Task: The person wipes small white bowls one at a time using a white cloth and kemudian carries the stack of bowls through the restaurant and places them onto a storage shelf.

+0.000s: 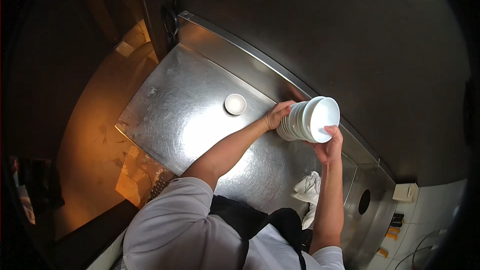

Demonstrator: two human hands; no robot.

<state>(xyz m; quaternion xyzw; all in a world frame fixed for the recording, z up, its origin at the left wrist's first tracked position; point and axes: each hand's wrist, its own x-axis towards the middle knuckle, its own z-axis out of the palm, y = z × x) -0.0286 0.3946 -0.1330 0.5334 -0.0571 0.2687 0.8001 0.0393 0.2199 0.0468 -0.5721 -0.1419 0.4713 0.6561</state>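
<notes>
A tall stack of white bowls is held between my two hands above the right part of the stainless steel counter. My left hand grips the far left side of the stack, near its lower bowls. With the thumb over the rim of the top bowl, my right hand holds the near right side; its other fingers are partly hidden beneath. The stack is tilted, its open top facing right and up. One small white bowl stands upright on the counter, left of my left hand.
A raised metal backsplash runs along the counter's far edge. A crumpled white cloth lies near my right forearm. Farther right are a steel surface with a dark round hole and a tiled wall with a pale box.
</notes>
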